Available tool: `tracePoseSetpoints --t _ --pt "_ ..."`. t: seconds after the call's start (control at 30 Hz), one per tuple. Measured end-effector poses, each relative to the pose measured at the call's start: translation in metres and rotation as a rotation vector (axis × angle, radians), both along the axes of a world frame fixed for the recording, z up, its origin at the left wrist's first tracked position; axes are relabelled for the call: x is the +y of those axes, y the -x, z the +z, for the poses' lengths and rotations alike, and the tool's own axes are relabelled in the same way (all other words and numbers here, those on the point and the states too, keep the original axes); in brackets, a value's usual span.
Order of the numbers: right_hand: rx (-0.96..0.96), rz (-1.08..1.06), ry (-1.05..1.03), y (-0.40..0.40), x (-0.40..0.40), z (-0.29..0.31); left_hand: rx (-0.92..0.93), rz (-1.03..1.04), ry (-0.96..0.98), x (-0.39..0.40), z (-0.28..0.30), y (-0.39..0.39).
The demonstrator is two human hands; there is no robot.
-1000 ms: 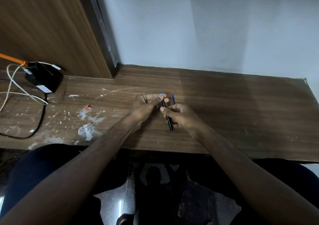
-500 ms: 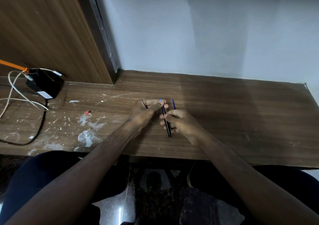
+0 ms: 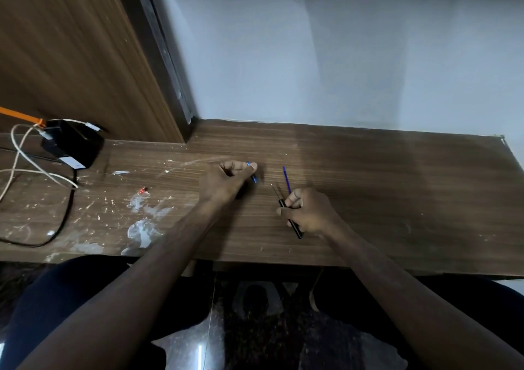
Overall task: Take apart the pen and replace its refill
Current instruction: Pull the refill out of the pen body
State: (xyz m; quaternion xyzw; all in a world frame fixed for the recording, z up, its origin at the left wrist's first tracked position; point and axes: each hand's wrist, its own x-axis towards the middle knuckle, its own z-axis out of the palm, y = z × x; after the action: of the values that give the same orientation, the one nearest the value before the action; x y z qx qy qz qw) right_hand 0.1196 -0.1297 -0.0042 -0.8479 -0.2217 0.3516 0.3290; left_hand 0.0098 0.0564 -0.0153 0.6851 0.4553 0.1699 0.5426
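Note:
My right hand [image 3: 307,212] grips a black pen barrel [image 3: 294,225], from whose far end a thin refill tip [image 3: 274,189] sticks out. The same hand also holds a thin blue refill [image 3: 286,179] that points away from me. My left hand [image 3: 224,182] has its fingers closed around a small blue pen part [image 3: 253,174] just above the wooden desk [image 3: 368,199]. A gap of bare desk separates the two hands.
A black adapter box [image 3: 72,145] with white cables [image 3: 25,165] and a black cable [image 3: 63,222] sits at the far left. White paint stains [image 3: 141,228] and a small red bit [image 3: 142,190] mark the desk's left half. A wooden panel stands at the back left, a white wall behind.
The two hands were together on the pen; now they have drawn apart. The blue part has come off in my left hand, and the barrel with an exposed refill tip stays in my right.

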Motion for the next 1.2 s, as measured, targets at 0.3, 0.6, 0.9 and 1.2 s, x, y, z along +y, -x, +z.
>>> tracePoseSetpoints --t 0.3,0.6,0.9,1.2 --pt "-0.043 0.019 0.009 0.004 0.000 0.007 0.454 -0.217 -0.447 -0.017 0.000 0.003" --pt "-0.037 -0.003 -0.011 0.005 0.001 0.010 0.341 -0.274 -0.474 -0.024 0.003 -0.003" --pt "-0.009 -0.030 -0.083 0.009 0.005 0.014 0.107 -0.400 -0.002 -0.025 0.006 -0.007" --pt "0.030 0.082 0.028 0.009 0.000 0.009 0.083 -0.215 0.009 0.003 0.013 -0.007"
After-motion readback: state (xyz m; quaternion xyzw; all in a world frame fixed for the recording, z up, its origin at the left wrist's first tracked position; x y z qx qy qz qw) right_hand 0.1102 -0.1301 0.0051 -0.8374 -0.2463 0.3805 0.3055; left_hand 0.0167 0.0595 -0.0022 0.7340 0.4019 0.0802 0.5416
